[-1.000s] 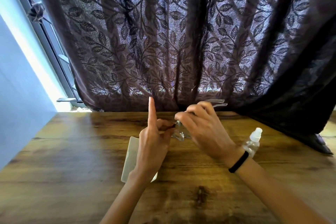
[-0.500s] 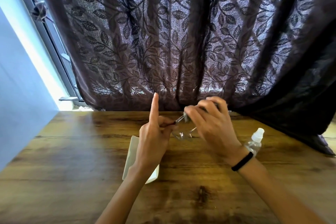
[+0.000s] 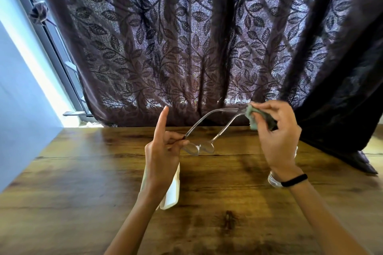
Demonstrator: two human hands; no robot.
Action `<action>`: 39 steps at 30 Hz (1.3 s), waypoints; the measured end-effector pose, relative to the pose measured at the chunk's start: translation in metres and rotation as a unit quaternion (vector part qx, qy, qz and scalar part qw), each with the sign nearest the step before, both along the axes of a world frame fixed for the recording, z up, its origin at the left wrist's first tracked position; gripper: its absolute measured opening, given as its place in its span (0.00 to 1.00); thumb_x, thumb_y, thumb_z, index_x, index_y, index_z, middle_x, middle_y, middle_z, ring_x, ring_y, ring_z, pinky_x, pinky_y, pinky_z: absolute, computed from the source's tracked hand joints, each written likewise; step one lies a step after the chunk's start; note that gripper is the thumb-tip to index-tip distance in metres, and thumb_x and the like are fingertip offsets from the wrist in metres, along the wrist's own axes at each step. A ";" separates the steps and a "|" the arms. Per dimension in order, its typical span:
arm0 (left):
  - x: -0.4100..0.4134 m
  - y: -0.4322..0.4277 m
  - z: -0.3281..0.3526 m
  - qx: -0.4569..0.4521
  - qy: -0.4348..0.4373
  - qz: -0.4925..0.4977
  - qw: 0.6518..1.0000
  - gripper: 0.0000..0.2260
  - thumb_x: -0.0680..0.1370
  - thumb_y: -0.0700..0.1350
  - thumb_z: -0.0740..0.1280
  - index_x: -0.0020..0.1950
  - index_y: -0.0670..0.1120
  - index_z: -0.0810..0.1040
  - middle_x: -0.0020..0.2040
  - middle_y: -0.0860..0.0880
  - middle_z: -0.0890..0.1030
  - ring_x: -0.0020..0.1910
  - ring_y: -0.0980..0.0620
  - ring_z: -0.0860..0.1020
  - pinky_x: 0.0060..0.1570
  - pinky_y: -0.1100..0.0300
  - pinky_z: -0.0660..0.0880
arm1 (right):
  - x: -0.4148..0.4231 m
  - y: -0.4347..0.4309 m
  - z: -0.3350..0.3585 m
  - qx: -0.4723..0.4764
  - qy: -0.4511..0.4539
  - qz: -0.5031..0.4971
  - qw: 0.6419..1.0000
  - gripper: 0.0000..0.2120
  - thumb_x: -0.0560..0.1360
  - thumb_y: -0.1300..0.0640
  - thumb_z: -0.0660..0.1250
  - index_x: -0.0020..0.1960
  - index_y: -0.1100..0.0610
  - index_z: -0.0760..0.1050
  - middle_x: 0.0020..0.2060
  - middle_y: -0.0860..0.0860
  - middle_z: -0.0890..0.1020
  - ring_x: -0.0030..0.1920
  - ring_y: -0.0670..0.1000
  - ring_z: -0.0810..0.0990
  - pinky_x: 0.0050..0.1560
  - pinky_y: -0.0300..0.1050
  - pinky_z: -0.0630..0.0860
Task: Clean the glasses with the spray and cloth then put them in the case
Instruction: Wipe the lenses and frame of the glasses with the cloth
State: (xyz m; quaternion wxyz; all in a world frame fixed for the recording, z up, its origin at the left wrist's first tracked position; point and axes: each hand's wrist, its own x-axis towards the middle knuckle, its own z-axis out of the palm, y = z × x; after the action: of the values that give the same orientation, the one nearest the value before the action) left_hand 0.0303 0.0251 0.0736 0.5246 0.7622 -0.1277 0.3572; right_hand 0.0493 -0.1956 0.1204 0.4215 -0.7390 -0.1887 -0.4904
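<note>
While the left hand (image 3: 161, 157) pinched the glasses (image 3: 202, 148) at one hinge above the bench (image 3: 83, 192), the right hand (image 3: 277, 141) gripped the cloth (image 3: 251, 117) round their temple tips; case (image 3: 172, 194), contents unseen, lay beneath the left wrist.

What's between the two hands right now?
Head view: the glasses span the gap, left hand pinching the frame by a hinge, right hand gripping the cloth at the temple tips.

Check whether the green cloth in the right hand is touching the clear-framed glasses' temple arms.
Touching. The head view shows the green cloth, pinched in the right hand, closed over the tips of both temple arms of the clear-framed glasses.
</note>
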 end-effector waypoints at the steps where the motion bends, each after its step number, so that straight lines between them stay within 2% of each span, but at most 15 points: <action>1: 0.000 0.001 0.001 -0.006 0.000 0.001 1.000 0.42 0.68 0.31 0.73 0.71 0.58 0.57 0.38 0.57 0.81 0.38 0.61 0.81 0.43 0.66 0.79 | -0.001 -0.001 0.000 0.054 0.024 0.023 0.998 0.15 0.72 0.66 0.69 0.50 0.48 0.71 0.47 0.47 0.79 0.50 0.51 0.81 0.52 0.43 0.78; 3: 0.001 0.002 0.003 -0.023 0.005 0.002 1.000 0.41 0.68 0.32 0.73 0.72 0.55 0.57 0.38 0.55 0.82 0.38 0.59 0.81 0.44 0.60 0.80 | 0.000 -0.002 -0.002 0.155 0.055 0.058 0.985 0.19 0.71 0.66 0.70 0.49 0.45 0.68 0.46 0.47 0.81 0.51 0.48 0.82 0.53 0.40 0.78; 5: 0.001 0.002 0.005 -0.056 0.017 -0.008 0.998 0.40 0.67 0.32 0.73 0.72 0.54 0.58 0.38 0.53 0.83 0.39 0.56 0.82 0.46 0.52 0.80 | 0.001 -0.002 -0.010 0.252 0.089 0.076 0.961 0.20 0.69 0.68 0.71 0.48 0.47 0.68 0.44 0.48 0.82 0.49 0.44 0.82 0.51 0.37 0.78; 8: -0.001 0.000 0.008 -0.080 0.019 -0.016 0.997 0.40 0.67 0.32 0.73 0.71 0.57 0.59 0.38 0.52 0.83 0.40 0.55 0.82 0.47 0.52 0.80 | 0.004 0.000 -0.029 0.374 0.151 0.098 0.910 0.19 0.69 0.72 0.68 0.47 0.50 0.70 0.36 0.43 0.83 0.40 0.39 0.80 0.44 0.32 0.77; 11: -0.002 -0.003 0.009 -0.107 0.031 -0.038 0.993 0.40 0.68 0.31 0.72 0.69 0.62 0.60 0.37 0.52 0.84 0.41 0.55 0.83 0.45 0.56 0.80 | 0.004 0.005 -0.046 0.386 0.225 0.107 0.888 0.17 0.69 0.72 0.68 0.46 0.51 0.72 0.34 0.42 0.83 0.39 0.37 0.80 0.42 0.31 0.78; 14: -0.004 -0.006 0.009 -0.131 0.039 -0.066 0.988 0.39 0.69 0.31 0.71 0.68 0.64 0.61 0.40 0.52 0.84 0.41 0.54 0.83 0.43 0.60 0.80 | 0.003 0.014 -0.055 0.381 0.271 0.130 0.874 0.16 0.69 0.71 0.68 0.47 0.52 0.73 0.40 0.47 0.82 0.39 0.37 0.81 0.39 0.30 0.78; 16: -0.006 -0.007 0.009 -0.135 0.043 -0.076 0.987 0.38 0.70 0.32 0.71 0.69 0.64 0.61 0.40 0.52 0.84 0.42 0.54 0.83 0.44 0.60 0.80 | 0.001 0.019 -0.059 0.382 0.285 0.146 0.867 0.15 0.70 0.70 0.68 0.48 0.52 0.73 0.42 0.49 0.82 0.40 0.39 0.82 0.39 0.31 0.78; 19: -0.008 -0.007 0.008 -0.137 0.044 -0.081 0.986 0.38 0.70 0.32 0.71 0.70 0.62 0.61 0.41 0.52 0.84 0.42 0.54 0.83 0.45 0.59 0.80 | -0.001 0.026 -0.064 0.389 0.297 0.169 0.856 0.14 0.70 0.70 0.67 0.50 0.54 0.73 0.38 0.47 0.84 0.36 0.41 0.82 0.34 0.35 0.79; 23: -0.010 -0.006 0.005 -0.131 0.053 -0.072 0.987 0.37 0.71 0.33 0.71 0.69 0.63 0.62 0.41 0.53 0.84 0.40 0.55 0.83 0.44 0.58 0.80 | -0.003 0.030 -0.069 0.389 0.312 0.178 0.848 0.14 0.70 0.70 0.68 0.50 0.54 0.73 0.41 0.50 0.83 0.38 0.42 0.83 0.38 0.33 0.79; 26: -0.012 -0.006 0.004 -0.129 0.072 -0.062 0.987 0.33 0.71 0.34 0.71 0.67 0.62 0.66 0.41 0.53 0.83 0.40 0.55 0.83 0.43 0.58 0.80 | -0.002 0.030 -0.068 0.373 0.318 0.169 0.855 0.15 0.69 0.69 0.69 0.49 0.53 0.71 0.40 0.51 0.83 0.37 0.42 0.83 0.36 0.31 0.77; 29: -0.013 -0.009 0.005 -0.117 0.081 -0.055 0.988 0.21 0.70 0.33 0.71 0.52 0.59 0.79 0.41 0.55 0.84 0.41 0.56 0.83 0.40 0.61 0.80 | 0.002 0.027 -0.064 0.337 0.308 0.140 0.879 0.16 0.69 0.68 0.71 0.48 0.52 0.71 0.39 0.51 0.83 0.36 0.42 0.82 0.35 0.32 0.77; 31: -0.014 -0.011 0.007 -0.116 0.082 -0.057 0.988 0.19 0.70 0.32 0.71 0.45 0.57 0.81 0.40 0.56 0.84 0.40 0.57 0.83 0.38 0.66 0.79 | 0.005 0.025 -0.061 0.303 0.294 0.118 0.899 0.16 0.68 0.67 0.72 0.47 0.52 0.71 0.39 0.50 0.82 0.36 0.41 0.81 0.36 0.32 0.78; 35: -0.016 -0.015 0.011 -0.095 0.082 -0.053 0.991 0.19 0.69 0.33 0.72 0.45 0.58 0.81 0.41 0.57 0.84 0.41 0.57 0.83 0.39 0.66 0.79 | 0.011 0.020 -0.054 0.251 0.264 0.065 0.929 0.17 0.68 0.64 0.73 0.47 0.47 0.70 0.37 0.45 0.82 0.36 0.39 0.81 0.38 0.33 0.78; 39: -0.018 -0.015 0.011 -0.098 0.088 -0.051 0.990 0.20 0.69 0.33 0.72 0.43 0.61 0.81 0.41 0.58 0.84 0.40 0.58 0.83 0.38 0.66 0.79 | 0.016 0.017 -0.046 0.241 0.228 0.032 0.943 0.18 0.68 0.62 0.74 0.46 0.44 0.70 0.36 0.44 0.82 0.35 0.38 0.80 0.39 0.32 0.77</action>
State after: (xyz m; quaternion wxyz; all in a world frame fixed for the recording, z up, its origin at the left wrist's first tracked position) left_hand 0.0126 0.0106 0.0848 0.6234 0.7283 -0.0841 0.2720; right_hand 0.0658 -0.1784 0.0744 0.6340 -0.7013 0.0128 -0.3257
